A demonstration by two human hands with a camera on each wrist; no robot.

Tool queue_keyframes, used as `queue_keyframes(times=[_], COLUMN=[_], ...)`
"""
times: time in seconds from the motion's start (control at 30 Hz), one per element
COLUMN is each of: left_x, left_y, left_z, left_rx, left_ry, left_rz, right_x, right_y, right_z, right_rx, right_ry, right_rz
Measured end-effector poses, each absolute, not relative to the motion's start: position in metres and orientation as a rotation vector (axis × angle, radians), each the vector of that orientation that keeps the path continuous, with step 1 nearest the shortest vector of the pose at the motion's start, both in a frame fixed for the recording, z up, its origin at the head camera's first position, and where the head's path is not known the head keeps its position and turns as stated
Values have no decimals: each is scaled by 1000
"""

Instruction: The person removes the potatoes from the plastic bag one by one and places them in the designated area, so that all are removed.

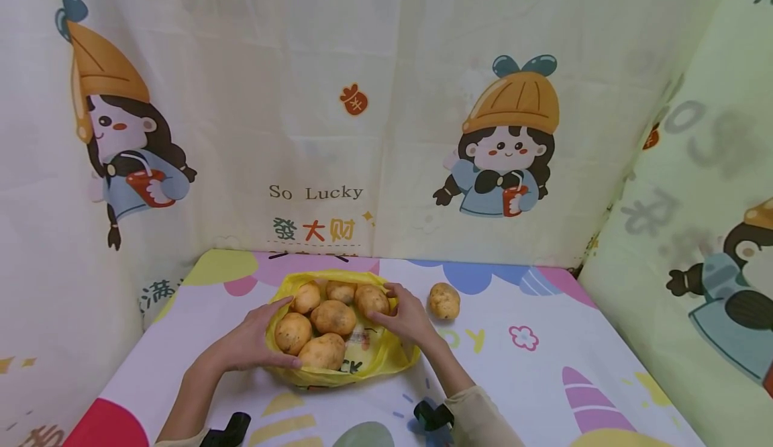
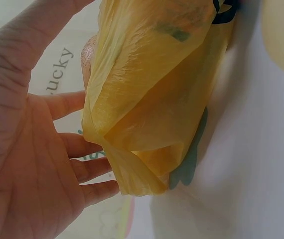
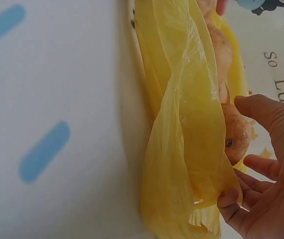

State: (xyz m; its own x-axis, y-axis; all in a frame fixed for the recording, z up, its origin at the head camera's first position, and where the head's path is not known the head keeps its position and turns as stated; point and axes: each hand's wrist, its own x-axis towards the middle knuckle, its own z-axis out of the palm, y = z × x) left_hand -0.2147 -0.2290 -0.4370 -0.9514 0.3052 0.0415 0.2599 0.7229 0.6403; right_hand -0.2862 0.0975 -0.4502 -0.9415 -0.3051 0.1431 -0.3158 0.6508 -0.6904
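A yellow plastic bag [image 1: 386, 360] lies with its mouth spread on the table, and several potatoes [image 1: 333, 318] sit in it. My left hand [image 1: 256, 339] rests along the bag's left side, its thumb at the front rim. In the left wrist view its fingers [image 2: 93, 168] reach fairly straight against the yellow plastic. At the bag's right side my right hand [image 1: 407, 314] grips one potato [image 1: 370, 299] between thumb and fingers. The right wrist view shows the thumb and index finger on either side of this potato [image 3: 236, 133]. A single potato [image 1: 444, 301] lies outside, right of the bag.
The table [image 1: 507, 380] has a white cover with colourful prints. Printed cloth walls [image 1: 398, 131] stand behind it and on both sides. A black wrist strap piece [image 1: 433, 415] shows by the right sleeve, another [image 1: 226, 431] by the left.
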Motion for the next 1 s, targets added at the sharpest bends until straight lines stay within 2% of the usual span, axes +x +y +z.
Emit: queue_keyframes(times=[1.0], left_x=[-215], left_y=[-230], left_z=[-436], left_rx=[473], left_ry=[2853], left_rz=[1045], right_x=[-283], right_y=[88], right_z=[-458], right_rx=[373], right_ry=[-2844], right_rz=[1179])
